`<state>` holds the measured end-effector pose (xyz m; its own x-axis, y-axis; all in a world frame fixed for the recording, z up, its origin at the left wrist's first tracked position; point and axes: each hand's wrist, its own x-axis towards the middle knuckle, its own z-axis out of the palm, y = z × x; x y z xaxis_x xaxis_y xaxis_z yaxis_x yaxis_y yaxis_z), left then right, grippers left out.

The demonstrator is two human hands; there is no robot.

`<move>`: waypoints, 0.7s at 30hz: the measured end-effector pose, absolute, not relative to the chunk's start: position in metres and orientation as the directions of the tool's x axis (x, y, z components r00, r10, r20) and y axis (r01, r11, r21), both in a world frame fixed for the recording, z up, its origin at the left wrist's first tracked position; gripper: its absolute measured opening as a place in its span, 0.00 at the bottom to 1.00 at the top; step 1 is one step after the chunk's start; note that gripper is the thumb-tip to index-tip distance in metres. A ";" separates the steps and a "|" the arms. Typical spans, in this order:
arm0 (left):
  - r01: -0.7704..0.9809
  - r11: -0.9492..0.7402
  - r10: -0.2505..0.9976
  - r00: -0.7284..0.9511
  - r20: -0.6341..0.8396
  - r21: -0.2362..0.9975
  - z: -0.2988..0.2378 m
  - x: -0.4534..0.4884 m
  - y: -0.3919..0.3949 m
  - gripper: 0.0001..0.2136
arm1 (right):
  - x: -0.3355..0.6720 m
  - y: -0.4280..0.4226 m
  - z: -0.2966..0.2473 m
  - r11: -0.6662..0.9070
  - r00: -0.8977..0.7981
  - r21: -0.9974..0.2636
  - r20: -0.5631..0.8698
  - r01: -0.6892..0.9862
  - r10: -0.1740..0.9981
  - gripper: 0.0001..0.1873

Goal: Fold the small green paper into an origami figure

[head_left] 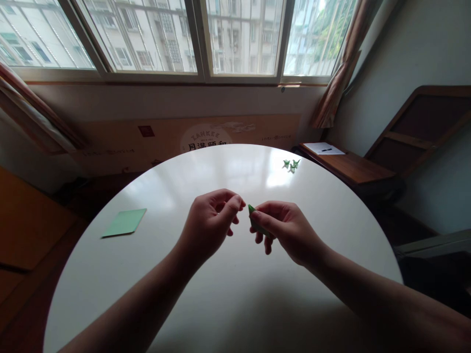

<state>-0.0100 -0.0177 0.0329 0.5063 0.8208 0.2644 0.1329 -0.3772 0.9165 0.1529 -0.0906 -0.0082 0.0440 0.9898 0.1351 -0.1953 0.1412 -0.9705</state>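
Over the middle of the table, my right hand [281, 220] pinches a small piece of folded green paper [259, 224] between thumb and fingers. The paper's pointed tip sticks up past the thumb, and the fingers hide part of it. Just to its left is my left hand [217, 211], thumb and forefinger pressed together with nothing visible between them. A narrow gap separates those fingertips from the paper's tip. On the left part of the table lies a stack of square green paper [125, 222]. Several small folded green paper shapes [292, 165] sit together near the far right edge.
Both arms reach over a round white table [235, 304]. Beyond its far edge are a printed panel [162, 139] and a barred window [243, 39]. At the right, a wooden chair [368, 164] carries a white sheet [320, 148] with a pen [327, 150] on it.
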 end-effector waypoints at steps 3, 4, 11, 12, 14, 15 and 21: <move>0.159 -0.433 0.778 0.562 0.280 0.887 0.035 -0.014 -0.014 0.14 | 0.154 -0.091 -0.008 0.127 0.040 -0.971 0.121 -0.204 0.992 0.14; 0.178 -0.480 0.743 0.604 0.290 0.859 0.035 -0.015 -0.013 0.13 | 0.154 -0.091 -0.008 0.122 0.034 -0.971 0.118 -0.204 0.992 0.14; 0.240 -0.696 0.582 0.740 0.337 0.677 0.034 -0.016 -0.011 0.10 | 0.150 -0.094 -0.005 0.133 -0.016 -0.984 0.136 -0.121 0.991 0.11; 0.244 -0.697 0.588 0.733 0.342 0.674 0.034 -0.016 -0.011 0.10 | 0.150 -0.094 -0.005 0.134 -0.015 -0.984 0.137 -0.119 0.991 0.11; 0.250 -0.687 0.605 0.717 0.346 0.682 0.034 -0.017 -0.009 0.10 | 0.150 -0.093 -0.006 0.129 -0.008 -0.983 0.131 -0.129 0.991 0.12; 0.254 -0.678 0.614 0.711 0.342 0.690 0.034 -0.017 -0.009 0.10 | 0.151 -0.093 -0.006 0.125 -0.005 -0.982 0.127 -0.138 0.992 0.12; 0.238 -0.581 0.650 0.711 0.268 0.779 0.031 -0.017 -0.007 0.11 | 0.154 -0.090 -0.008 0.139 0.053 -0.961 0.130 -0.238 0.990 0.12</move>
<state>-0.0166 -0.0067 0.0309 0.7112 0.6501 0.2675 0.2380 -0.5807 0.7785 0.1540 -0.0898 -0.0084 0.0533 0.9901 0.1296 -0.2377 0.1386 -0.9614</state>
